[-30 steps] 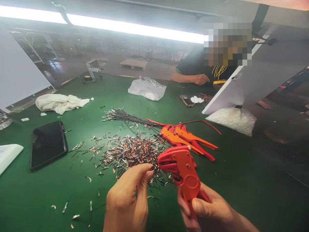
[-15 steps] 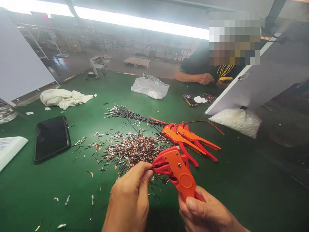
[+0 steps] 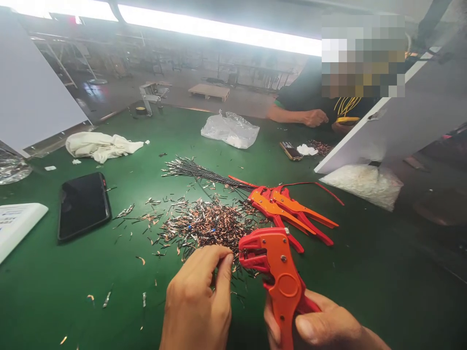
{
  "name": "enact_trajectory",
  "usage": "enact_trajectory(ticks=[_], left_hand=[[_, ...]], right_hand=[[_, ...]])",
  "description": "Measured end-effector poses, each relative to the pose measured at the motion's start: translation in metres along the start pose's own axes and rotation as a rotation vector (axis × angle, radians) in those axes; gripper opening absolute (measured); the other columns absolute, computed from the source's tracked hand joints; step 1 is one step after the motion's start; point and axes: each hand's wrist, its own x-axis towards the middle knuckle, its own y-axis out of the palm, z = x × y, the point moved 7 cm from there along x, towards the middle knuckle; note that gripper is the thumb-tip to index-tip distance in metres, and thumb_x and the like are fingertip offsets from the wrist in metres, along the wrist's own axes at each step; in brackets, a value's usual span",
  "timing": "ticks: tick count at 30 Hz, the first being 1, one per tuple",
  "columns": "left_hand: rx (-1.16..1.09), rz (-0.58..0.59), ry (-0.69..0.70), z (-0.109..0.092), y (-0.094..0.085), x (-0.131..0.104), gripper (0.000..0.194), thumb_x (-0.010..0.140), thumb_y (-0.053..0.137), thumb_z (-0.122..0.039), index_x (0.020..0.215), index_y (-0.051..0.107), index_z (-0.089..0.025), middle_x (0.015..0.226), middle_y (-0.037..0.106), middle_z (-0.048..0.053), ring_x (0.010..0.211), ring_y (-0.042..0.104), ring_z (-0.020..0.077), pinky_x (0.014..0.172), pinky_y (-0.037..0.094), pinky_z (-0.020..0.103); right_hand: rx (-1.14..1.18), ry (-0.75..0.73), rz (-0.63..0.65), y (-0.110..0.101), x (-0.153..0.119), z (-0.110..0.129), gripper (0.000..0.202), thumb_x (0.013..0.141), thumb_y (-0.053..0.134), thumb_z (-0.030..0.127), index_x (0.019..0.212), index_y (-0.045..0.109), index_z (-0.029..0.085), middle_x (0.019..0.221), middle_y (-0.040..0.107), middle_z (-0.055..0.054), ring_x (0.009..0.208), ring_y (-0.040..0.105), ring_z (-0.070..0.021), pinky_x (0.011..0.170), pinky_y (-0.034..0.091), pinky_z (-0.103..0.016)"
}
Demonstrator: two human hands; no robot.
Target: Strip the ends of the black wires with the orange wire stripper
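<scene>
Left hand: the left hand has thumb and forefinger tips pressed together just beside the jaws of the held wire stripper; anything between them is too small to make out.
Right hand: the right hand is clenched around the grip of the held wire stripper, partly covering its handles; its lower end is cut off by the bottom edge.
Stripper jaws: a gap shows between them, above the table and in front of the scrap pile.
Strippers: three; one in hand, two lying side by side, the nearer stripper and the farther stripper.
Wires: one bundle, its right end hidden around the strippers; too many to count.
Scraps: one main heap with loose bits around it, uncountable, partly behind the left hand.
Phones: two, the black phone and the keypad phone.
Bags: the clear bag has unclear whitish contents; the filled bag bulges with pale contents, beside the right panel.
Cloth: one crumpled cloth.
Person: one, face blurred, one hand visible over the far side.
</scene>
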Motion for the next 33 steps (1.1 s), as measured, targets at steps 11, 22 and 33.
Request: enact_trajectory(ticks=[11, 22, 33], left_hand=[[-0.005, -0.096, 0.073, -0.012, -0.002, 0.001, 0.009, 0.09, 0.057, -0.02, 0.088, 0.065, -0.023, 0.077, 0.069, -0.002, 0.065, 0.064, 0.012, 0.066, 0.053, 0.023], [0.18, 0.029, 0.151, -0.019, 0.015, -0.001, 0.014, 0.088, 0.053, -0.016, 0.078, 0.059, -0.022, 0.069, 0.059, -0.002, 0.066, 0.057, 0.0153, 0.059, 0.044, 0.026], [0.254, 0.235, 0.373, -0.026, 0.044, -0.011, 0.018, 0.085, 0.049, -0.009, 0.074, 0.051, -0.023, 0.07, 0.06, -0.001, 0.066, 0.059, 0.0164, 0.057, 0.047, 0.025]], right_hand=[[-0.856, -0.328, -0.702, -0.021, -0.032, 0.064, 0.039, 0.088, 0.057, 0.05, 0.117, 0.056, 0.024, 0.103, 0.065, -0.008, 0.096, 0.059, -0.0264, 0.086, 0.044, -0.04], [-2.173, -0.156, -0.987, -0.026, -0.02, 0.057, 0.038, 0.088, 0.059, 0.048, 0.106, 0.058, 0.014, 0.1, 0.062, -0.015, 0.088, 0.058, -0.0343, 0.071, 0.043, -0.047], [-1.985, -0.768, -0.796, 0.022, -0.021, 0.057, 0.035, 0.095, 0.054, 0.022, 0.129, 0.052, 0.018, 0.114, 0.065, -0.012, 0.107, 0.055, -0.0278, 0.097, 0.036, -0.05]])
